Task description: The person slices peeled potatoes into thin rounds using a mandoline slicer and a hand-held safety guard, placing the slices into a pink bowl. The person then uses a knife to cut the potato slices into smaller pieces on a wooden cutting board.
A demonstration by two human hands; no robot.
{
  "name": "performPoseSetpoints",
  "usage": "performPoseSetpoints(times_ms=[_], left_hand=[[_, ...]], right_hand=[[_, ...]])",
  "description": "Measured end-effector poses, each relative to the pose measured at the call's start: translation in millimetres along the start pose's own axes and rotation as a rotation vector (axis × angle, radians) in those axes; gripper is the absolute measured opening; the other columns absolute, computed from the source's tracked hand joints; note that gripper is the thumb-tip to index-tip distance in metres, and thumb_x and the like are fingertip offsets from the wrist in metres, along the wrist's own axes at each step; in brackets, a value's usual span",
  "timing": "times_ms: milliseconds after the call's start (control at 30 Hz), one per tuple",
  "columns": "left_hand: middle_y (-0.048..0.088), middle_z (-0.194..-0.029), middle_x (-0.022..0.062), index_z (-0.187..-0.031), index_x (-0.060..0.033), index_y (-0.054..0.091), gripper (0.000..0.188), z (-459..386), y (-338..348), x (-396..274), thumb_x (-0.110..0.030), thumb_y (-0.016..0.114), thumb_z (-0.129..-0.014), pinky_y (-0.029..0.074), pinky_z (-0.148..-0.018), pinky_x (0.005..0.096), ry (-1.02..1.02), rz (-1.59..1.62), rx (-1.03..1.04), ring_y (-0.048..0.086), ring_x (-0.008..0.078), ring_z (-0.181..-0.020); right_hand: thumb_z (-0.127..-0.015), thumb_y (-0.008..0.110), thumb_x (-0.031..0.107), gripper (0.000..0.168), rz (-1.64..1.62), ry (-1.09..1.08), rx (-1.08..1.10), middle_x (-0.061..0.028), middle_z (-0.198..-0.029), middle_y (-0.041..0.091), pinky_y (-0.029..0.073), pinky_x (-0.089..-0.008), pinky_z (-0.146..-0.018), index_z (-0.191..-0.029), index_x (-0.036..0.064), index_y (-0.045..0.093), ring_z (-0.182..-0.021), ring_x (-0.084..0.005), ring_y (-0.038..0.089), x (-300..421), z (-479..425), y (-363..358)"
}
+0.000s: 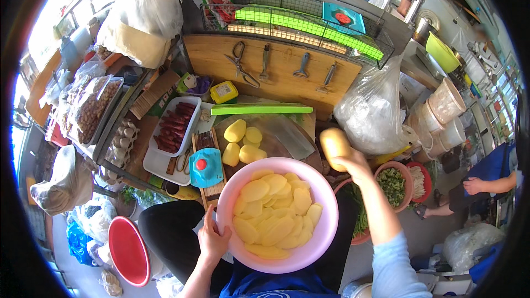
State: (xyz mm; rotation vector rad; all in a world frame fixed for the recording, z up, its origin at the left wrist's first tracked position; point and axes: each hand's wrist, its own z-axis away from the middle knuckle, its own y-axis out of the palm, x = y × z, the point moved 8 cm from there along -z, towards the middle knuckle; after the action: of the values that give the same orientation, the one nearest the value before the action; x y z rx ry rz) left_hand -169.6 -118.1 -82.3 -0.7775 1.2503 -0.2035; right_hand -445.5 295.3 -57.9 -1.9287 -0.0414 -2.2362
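A pink plastic basin [327, 238] rests on the lap and holds many pale yellow potato slices [275, 227]. My left hand [213, 236] grips its left rim, close to the lower end of a wooden mandoline slicer [207, 192]. On that slicer sits a blue food holder [205, 167] with a red knob. My right hand [352, 163] is shut on a large potato [334, 149], held out to the right of the basin. Several peeled potatoes [235, 130] lie on a round chopping board [269, 126], beside a broad cleaver blade [292, 135].
A light green bar [261, 109] lies behind the board. Scissors [239, 66] and peelers [302, 66] hang on a wooden panel. Left are a tray of sausages [194, 109] and a red basin [129, 252]. A bowl of chopped greens [391, 186] and another person [488, 180] are right.
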Motion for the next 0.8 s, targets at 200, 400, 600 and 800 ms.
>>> performPoseSetpoints(times_ms=[200,400,600,800], left_hand=[[0.043,-0.056,0.0011,-0.144,-0.0006,0.048,0.073,-17,-15,7,-0.003,0.072,-0.074,0.036,-0.049,0.0269,0.059,0.105,-0.131,0.041,0.0119,-0.048],[0.043,-0.057,0.0001,-0.142,-0.0015,0.050,0.069,-19,-10,18,-0.001,0.071,-0.077,0.035,-0.050,0.0259,0.053,0.127,-0.077,0.040,0.0109,-0.049],[0.047,-0.060,-0.0006,-0.141,0.0002,0.050,0.065,-23,-9,16,0.003,0.067,-0.078,0.035,-0.052,0.0236,0.062,0.211,-0.046,0.040,0.0086,-0.051],[0.044,-0.061,-0.0027,-0.140,0.0012,0.051,0.064,-22,-7,21,0.001,0.068,-0.078,0.034,-0.054,0.0221,0.051,0.268,-0.064,0.039,0.0070,-0.053]], right_hand=[[-0.057,0.095,0.036,0.084,0.576,0.174,0.170,-0.0162,-0.117,0.071,0.054,-0.0345,-0.092,-0.126,-0.002,0.065,-0.107,-0.0230,0.069,-48,-97,118],[-0.068,0.088,0.050,0.083,0.589,0.142,0.119,-0.0172,-0.130,0.067,0.051,-0.0369,-0.101,-0.135,0.009,0.063,-0.118,-0.0285,0.065,-73,-108,140],[-0.089,0.074,0.036,0.058,0.752,0.031,0.060,-0.0188,-0.135,0.064,0.049,-0.0370,-0.104,-0.138,0.007,0.061,-0.123,-0.0317,0.062,-70,-88,113],[-0.092,0.070,0.030,0.047,0.651,-0.247,-0.053,-0.0199,-0.135,0.063,0.049,-0.0392,-0.104,-0.130,0.002,0.064,-0.125,-0.0334,0.062,-27,-35,113]])
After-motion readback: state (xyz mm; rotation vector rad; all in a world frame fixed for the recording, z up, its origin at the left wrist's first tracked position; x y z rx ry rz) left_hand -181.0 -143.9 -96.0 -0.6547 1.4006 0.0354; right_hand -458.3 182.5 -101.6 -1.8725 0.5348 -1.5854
